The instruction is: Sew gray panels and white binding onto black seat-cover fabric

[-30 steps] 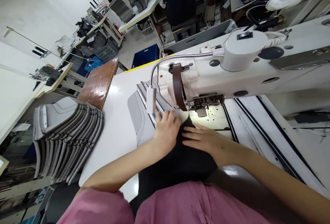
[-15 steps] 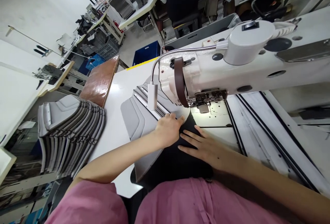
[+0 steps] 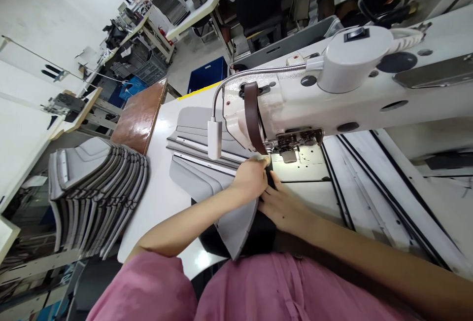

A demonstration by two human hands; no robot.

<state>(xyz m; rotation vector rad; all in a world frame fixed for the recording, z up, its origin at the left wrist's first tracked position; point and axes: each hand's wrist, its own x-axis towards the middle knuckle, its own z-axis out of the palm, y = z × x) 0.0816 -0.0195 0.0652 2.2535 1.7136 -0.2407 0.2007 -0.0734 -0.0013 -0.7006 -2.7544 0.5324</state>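
Observation:
A grey padded fabric panel [image 3: 195, 183] with stitched lines and white strips lies under the sewing machine's head, over black fabric [image 3: 264, 230]. My left hand [image 3: 250, 179] has its fingers closed on the panel's edge, close to the presser area. Just below it, my right hand [image 3: 288, 208] rests flat on the black fabric, fingers stretched out and their tips partly hidden by the left hand. The sewing machine [image 3: 281, 99] carries a brown strap [image 3: 253, 119] and a small lamp [image 3: 215, 138]. Its needle is hidden from view.
A tall stack of similar grey panels [image 3: 98, 188] stands left of the white table [image 3: 158, 207]. Behind it is a brown board [image 3: 140, 114]. A blue bin [image 3: 207, 74] sits past the table's far edge, and a person in dark clothes [image 3: 256, 0] is beyond.
The grey panel has turned, its strips now lying flatter and its lower corner swung right. My left hand has moved slightly right and up; my right hand has drawn in beside it.

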